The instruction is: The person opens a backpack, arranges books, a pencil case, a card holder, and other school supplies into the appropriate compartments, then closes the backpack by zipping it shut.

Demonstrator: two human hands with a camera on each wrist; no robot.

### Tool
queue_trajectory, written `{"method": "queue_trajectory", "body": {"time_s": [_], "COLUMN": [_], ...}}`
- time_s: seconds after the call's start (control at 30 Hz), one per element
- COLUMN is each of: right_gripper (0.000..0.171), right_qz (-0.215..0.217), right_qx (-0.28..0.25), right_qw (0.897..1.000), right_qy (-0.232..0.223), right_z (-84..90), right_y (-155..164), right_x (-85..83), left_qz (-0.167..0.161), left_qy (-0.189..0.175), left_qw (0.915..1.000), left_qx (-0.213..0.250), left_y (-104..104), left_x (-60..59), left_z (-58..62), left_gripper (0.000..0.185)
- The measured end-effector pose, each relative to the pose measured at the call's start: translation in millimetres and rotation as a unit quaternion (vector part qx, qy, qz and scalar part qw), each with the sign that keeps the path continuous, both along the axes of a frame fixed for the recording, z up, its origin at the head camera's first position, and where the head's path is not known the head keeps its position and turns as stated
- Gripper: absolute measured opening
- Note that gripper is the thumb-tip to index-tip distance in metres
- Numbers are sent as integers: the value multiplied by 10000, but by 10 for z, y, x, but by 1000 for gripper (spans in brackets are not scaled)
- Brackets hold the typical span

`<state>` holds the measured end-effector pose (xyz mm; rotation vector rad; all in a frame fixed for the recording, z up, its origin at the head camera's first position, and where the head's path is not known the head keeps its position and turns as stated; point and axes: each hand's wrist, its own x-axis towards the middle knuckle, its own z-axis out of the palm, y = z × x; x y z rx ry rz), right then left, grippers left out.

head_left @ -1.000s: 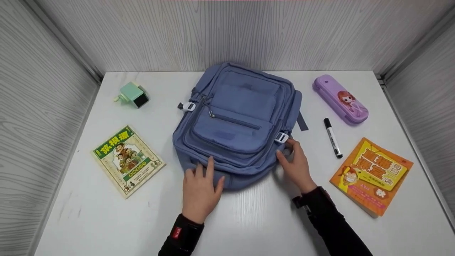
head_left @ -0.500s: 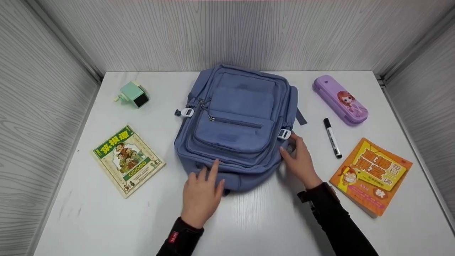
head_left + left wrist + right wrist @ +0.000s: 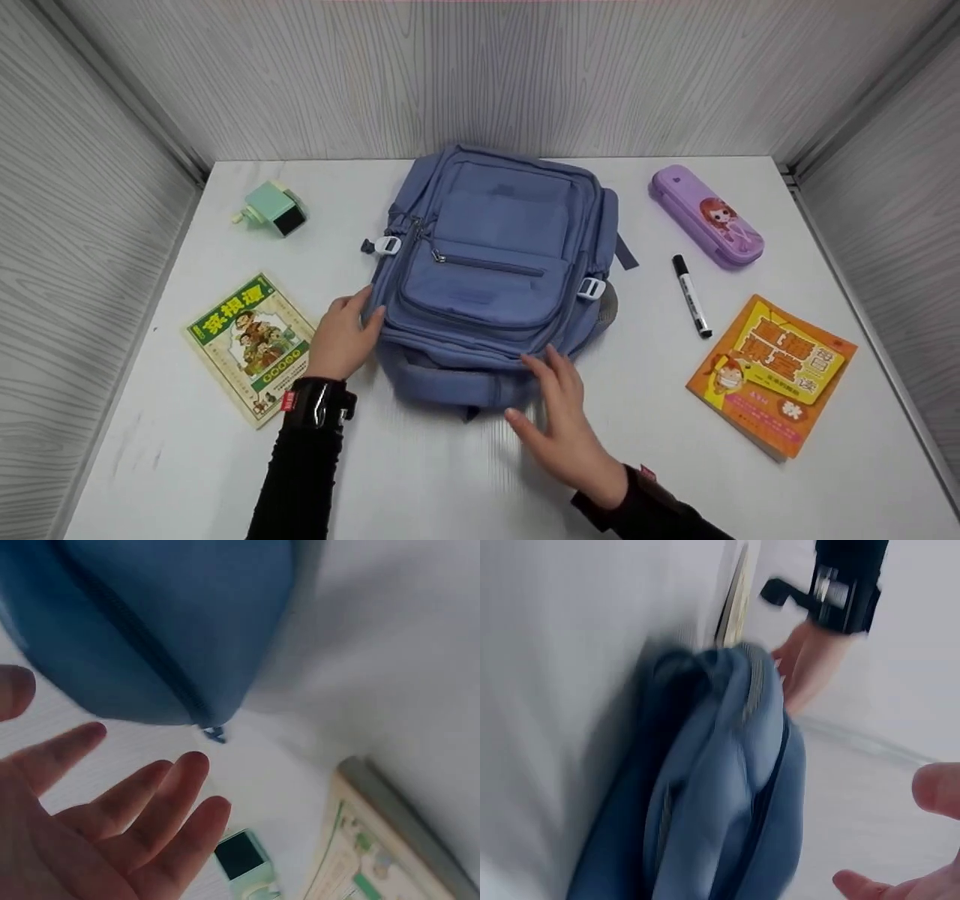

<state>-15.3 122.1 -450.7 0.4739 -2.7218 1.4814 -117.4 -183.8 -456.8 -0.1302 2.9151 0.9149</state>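
The blue backpack (image 3: 491, 274) lay flat, pockets up, mid-surface toward the far edge. The left hand (image 3: 343, 337) rested against its left side, grip loose and holding nothing, seemingly to steady it; the right hand (image 3: 559, 420) touched its near edge with straight fingers. Books, marker and pencil case lay around.

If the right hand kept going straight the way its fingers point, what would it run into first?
The right hand points up and slightly left, at the near edge of the blue backpack. Its fingertips already seem to reach that edge, so the backpack comes first, though actual contact is hard to judge.
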Motion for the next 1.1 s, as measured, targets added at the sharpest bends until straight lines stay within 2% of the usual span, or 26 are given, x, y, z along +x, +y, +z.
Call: {"method": "queue_trajectory", "body": {"time_s": [0.07, 0.17, 0.4, 0.57, 0.73, 0.93, 1.1], "right_gripper": [62, 66, 71, 71, 70, 64, 57], "right_qz": [-5, -76, -91, -171, -230, -259, -94], "right_qx": [62, 192, 570, 817, 944, 1191, 1289], "right_qw": [9993, 9977, 9960, 9941, 9920, 9910, 9912], "right_qy": [-355, -645, -678, -699, -808, -545, -293], "right_z": [-10, -35, -74, -102, -98, -146, -182], "right_y": [-68, -102, -29, 107, 289, 524, 714], "right_x": [49, 56, -19, -145, -325, -585, -818], "left_qz": [-129, -137, -113, -203, -333, -545, -895], "left_qy": [-204, -216, 64, 468, 1026, 1759, 1820], "left_qw": [9996, 9996, 9996, 9962, 9879, 9755, 9719], "left_qx": [116, 139, -243, -712, -1116, -1207, -1192], "left_y": [-5, 13, 72, 199, 390, 651, 836], "left_x": [-32, -31, 89, 254, 476, 735, 871], "left_z": [-50, -122, -213, -256, -294, -365, -382], "left_gripper": [53, 52, 53, 50, 45, 40, 47]}}
